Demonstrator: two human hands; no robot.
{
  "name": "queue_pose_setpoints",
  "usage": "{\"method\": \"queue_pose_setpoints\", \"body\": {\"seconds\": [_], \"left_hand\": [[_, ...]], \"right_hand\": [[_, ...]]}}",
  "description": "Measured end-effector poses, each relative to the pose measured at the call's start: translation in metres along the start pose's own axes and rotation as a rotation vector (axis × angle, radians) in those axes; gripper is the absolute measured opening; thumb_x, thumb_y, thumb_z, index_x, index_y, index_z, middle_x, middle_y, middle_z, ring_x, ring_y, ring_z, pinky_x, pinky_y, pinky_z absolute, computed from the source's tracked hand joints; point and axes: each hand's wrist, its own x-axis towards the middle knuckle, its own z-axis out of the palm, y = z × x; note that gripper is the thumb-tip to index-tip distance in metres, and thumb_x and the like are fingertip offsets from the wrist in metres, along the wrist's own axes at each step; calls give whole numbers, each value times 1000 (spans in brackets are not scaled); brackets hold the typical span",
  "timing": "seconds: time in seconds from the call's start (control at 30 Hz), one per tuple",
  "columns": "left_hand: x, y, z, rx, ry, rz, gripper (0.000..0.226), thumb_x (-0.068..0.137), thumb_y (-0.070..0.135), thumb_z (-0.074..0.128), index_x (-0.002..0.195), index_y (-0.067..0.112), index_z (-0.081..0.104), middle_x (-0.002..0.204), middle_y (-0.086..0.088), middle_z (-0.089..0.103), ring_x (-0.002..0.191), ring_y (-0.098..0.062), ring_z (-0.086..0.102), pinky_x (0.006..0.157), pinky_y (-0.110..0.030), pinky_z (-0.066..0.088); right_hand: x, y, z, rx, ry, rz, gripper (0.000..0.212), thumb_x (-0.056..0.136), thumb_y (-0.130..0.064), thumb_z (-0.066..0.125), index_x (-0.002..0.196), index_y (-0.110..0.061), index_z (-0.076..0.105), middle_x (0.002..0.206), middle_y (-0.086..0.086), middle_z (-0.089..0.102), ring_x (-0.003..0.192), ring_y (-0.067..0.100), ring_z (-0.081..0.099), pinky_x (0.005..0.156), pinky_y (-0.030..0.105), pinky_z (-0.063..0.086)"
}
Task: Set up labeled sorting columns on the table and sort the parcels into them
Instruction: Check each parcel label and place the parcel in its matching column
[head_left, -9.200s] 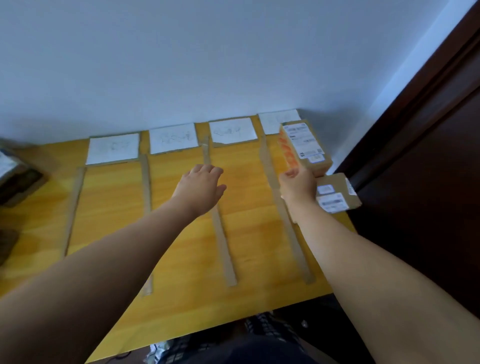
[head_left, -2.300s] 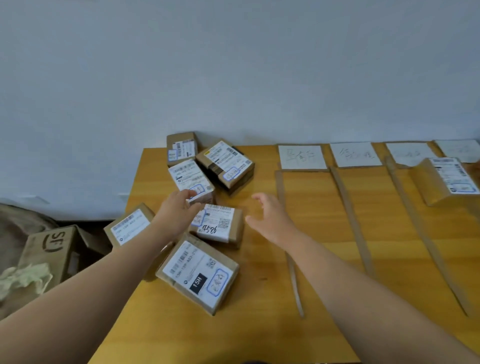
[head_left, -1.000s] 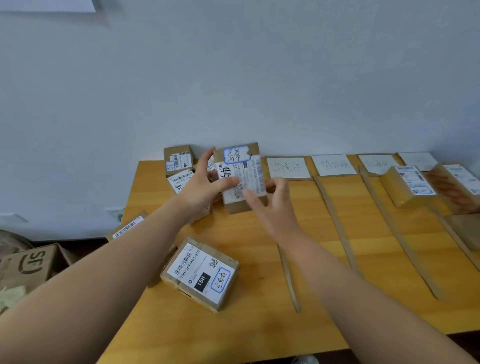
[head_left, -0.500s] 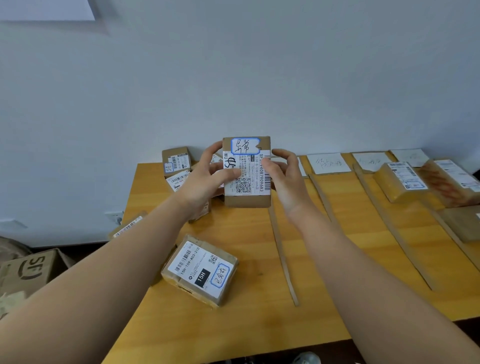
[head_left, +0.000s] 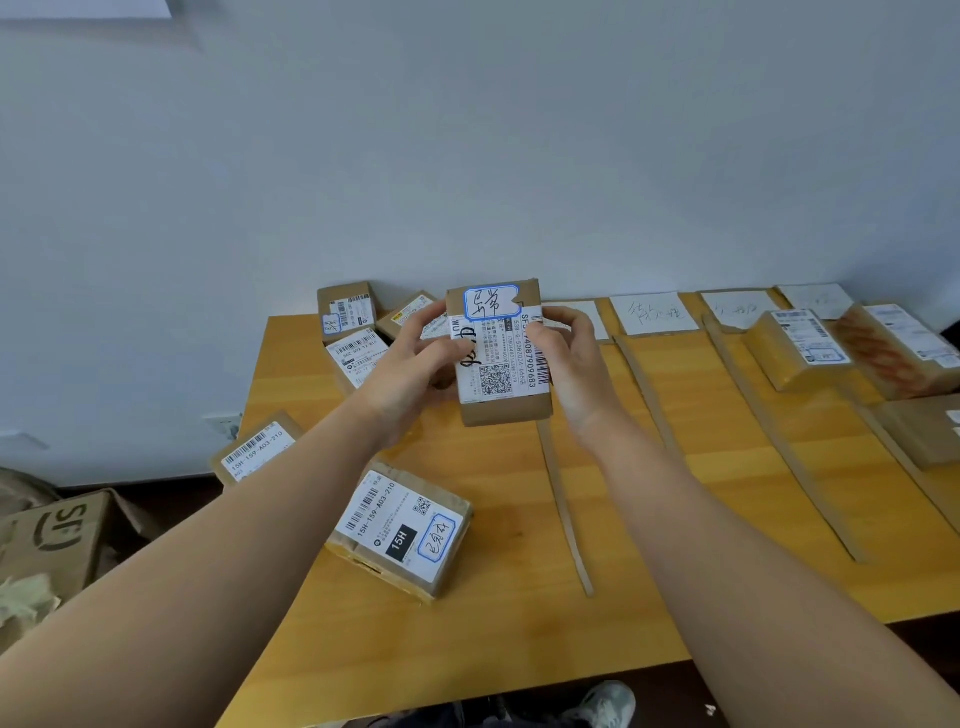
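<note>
Both hands on one parcel (head_left: 500, 364): left hand (head_left: 410, 366) grips its left edge with the thumb across the label, right hand (head_left: 571, 364) grips the right edge, fingers curled round it. It's held up off the table (head_left: 493, 634), label side facing the camera, blue-bordered handwritten sticker at the top, over the left-middle of the table, just left of the first column. Unsorted pile on the left: flat parcel with a 15H label (head_left: 400, 530) near the front, another (head_left: 257, 449) hanging over the left edge, and three small ones (head_left: 347, 312) bunched against the wall behind the left hand. Columns to the right are marked by cardboard strips (head_left: 563, 509) running front to back, with white paper cards (head_left: 652, 313) at the wall end; handwriting on them too blurred to read, first card mostly hidden by the right hand. Sorted so far: a box (head_left: 800, 348) in the third column, a longer orange-printed box (head_left: 898, 343) beside it further right, and a third one (head_left: 924, 436) cut off at the frame edge. Open SF carton (head_left: 52, 540) on the floor, left of the table.
</note>
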Motion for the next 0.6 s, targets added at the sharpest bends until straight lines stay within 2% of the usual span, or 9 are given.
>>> {"method": "queue_pose_setpoints", "body": {"seconds": [0.13, 0.23, 0.3, 0.37, 0.47, 0.6], "left_hand": [[5, -11, 6, 51, 0, -96, 65, 88, 18, 64, 143, 27, 30, 115, -5, 68, 102, -23, 68, 81, -45, 58], [11, -23, 17, 118, 66, -158, 78, 84, 27, 70, 146, 31, 21, 115, -3, 63, 102, -22, 66, 83, -46, 56], [15, -31, 28, 71, 131, -202, 80, 83, 33, 71, 145, 29, 22, 116, 0, 61, 99, -19, 64, 75, -41, 57], [20, -38, 40, 36, 177, -247, 77, 83, 37, 70, 144, 26, 25, 111, 3, 61, 94, -17, 64, 67, -36, 57], [32, -46, 53, 49, 184, -276, 81, 82, 39, 70, 146, 26, 23, 117, 1, 61, 95, -17, 64, 67, -34, 57], [56, -48, 75, 70, 164, -297, 78, 85, 36, 69, 147, 25, 23, 111, 5, 63, 97, -14, 63, 72, -33, 56]], "right_hand": [[-4, 11, -7, -30, 15, 51, 35, 96, -28, 54, 127, -15, 47, 100, -6, 64, 86, 6, 64, 63, 14, 51], [-8, 24, -19, -145, -6, 62, 35, 95, -26, 57, 128, -18, 51, 113, -2, 64, 95, 5, 62, 68, 13, 50], [-10, 31, -30, -254, -73, 72, 40, 93, -29, 60, 130, -21, 49, 120, -4, 59, 99, -1, 58, 69, 11, 49], [-7, 37, -40, -379, -124, 82, 54, 88, -37, 65, 135, -21, 44, 124, -5, 54, 105, 2, 56, 76, 13, 50], [4, 41, -52, -602, -164, 84, 82, 75, -51, 73, 140, -17, 36, 130, -1, 43, 118, 11, 46, 97, 30, 45], [27, 41, -71, -694, -201, 119, 101, 63, -56, 79, 142, -18, 29, 132, -1, 36, 121, 13, 39, 101, 33, 41]]}}
